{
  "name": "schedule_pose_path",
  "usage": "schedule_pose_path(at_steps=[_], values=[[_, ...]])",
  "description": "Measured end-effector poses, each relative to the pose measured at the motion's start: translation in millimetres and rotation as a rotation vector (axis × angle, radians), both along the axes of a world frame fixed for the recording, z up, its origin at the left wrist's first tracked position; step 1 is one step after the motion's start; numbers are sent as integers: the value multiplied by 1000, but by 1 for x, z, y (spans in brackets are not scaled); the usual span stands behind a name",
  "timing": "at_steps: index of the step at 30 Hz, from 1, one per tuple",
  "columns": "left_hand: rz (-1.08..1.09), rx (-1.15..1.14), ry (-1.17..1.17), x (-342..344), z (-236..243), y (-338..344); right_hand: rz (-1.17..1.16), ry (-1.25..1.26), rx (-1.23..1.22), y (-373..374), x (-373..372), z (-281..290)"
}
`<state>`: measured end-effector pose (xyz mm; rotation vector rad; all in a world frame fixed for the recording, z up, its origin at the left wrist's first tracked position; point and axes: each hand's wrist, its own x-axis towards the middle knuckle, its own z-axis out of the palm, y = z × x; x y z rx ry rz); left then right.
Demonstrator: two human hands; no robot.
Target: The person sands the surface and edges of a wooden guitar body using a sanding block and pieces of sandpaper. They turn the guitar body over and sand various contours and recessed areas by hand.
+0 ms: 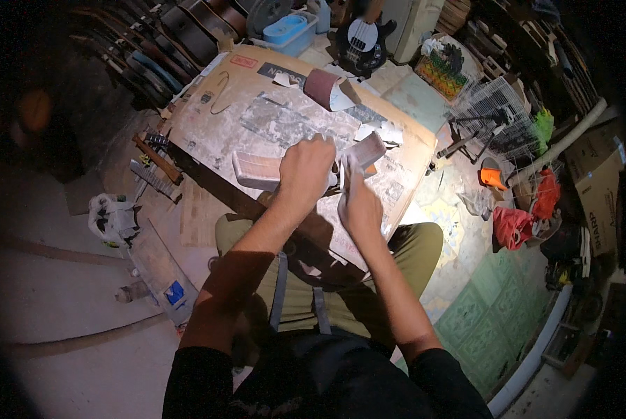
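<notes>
The dusty tabletop [201,133] is crowded, and by its loose dust a slip could be caused if the work is pressed hard; across its near part the long, pale-edged wooden piece [254,170] is held, its middle hidden, so whether it is one length or two cannot be told; beyond it a curled brown sheet [320,86] is left lying, liable to be knocked if the piece is swung; over the middle the left hand [309,167] is clamped on the wood; close by, the right hand [359,202] is bent inward, its exact grip hidden; beside its fingers a thin pale strip [342,174] is seen, and should it skid, knuckles could be scraped.
</notes>
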<state>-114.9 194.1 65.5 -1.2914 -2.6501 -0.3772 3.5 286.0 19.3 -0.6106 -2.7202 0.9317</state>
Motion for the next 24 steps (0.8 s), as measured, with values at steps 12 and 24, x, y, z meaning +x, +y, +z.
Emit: schedule_pose_path(at_steps=[12, 24], values=[[10, -8, -33, -1, 2, 3, 2, 43, 40, 4, 1, -9], [-25, -56, 62, -8, 4, 1, -59, 87, 8, -2, -7, 0]])
